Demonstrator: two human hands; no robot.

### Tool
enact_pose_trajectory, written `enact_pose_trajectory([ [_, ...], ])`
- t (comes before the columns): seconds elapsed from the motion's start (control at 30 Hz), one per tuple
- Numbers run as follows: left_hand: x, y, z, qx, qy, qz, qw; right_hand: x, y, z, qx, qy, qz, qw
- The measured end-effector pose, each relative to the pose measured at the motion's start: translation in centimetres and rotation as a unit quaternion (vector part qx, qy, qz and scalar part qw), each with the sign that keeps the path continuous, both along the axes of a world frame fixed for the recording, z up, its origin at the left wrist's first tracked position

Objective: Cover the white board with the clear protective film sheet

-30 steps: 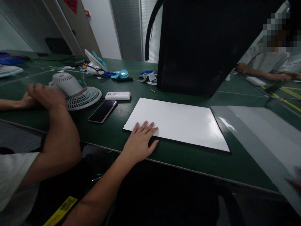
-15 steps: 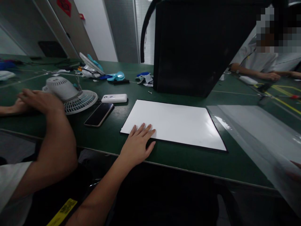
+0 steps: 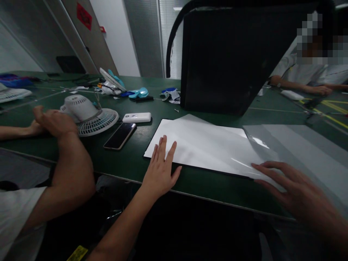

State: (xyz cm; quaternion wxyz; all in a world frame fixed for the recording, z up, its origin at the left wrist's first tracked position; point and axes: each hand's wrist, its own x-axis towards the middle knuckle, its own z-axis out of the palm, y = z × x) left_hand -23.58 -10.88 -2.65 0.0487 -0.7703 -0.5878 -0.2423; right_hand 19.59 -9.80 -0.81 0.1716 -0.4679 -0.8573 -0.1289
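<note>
A white rectangular panel (image 3: pixel 206 145) with a thin black edge lies flat on the green table (image 3: pixel 130 159). A clear film sheet (image 3: pixel 299 145) is spread over it from the right, with one corner reaching the panel's far side. My left hand (image 3: pixel 160 170) rests flat on the panel's near left corner, fingers apart, holding nothing. My right hand (image 3: pixel 299 195) has its fingers spread, with the fingertips on the film at the panel's near right corner.
A large black board (image 3: pixel 233 58) stands tilted behind the panel. Left of it lie a black phone (image 3: pixel 119 136), a white power bank (image 3: pixel 136 117) and a small white fan (image 3: pixel 87 114). A co-worker's hands (image 3: pixel 56 121) work at the fan. Another person (image 3: pixel 307 72) sits far right.
The clear film has been drawn leftward from the right side across the white panel. My right hand has come into view on it. My left hand has spread its fingers slightly.
</note>
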Motion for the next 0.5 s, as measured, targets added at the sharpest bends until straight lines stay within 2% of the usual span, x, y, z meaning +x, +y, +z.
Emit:
enact_pose_trajectory([
  [0.13,-0.1,-0.1,-0.1,0.004,0.012,0.003,1.0,-2.9,2.1,-0.8,-0.014,-0.023,0.053,0.998],
  [0.3,-0.3,0.2,-0.2,-0.033,0.004,0.017,0.999,-2.5,3.7,-2.0,-0.025,-0.024,0.062,0.997],
  [0.5,-0.2,0.4,-0.3,-0.045,-0.008,0.011,0.999,-2.7,3.1,-2.6,-0.026,-0.025,0.053,0.998],
])
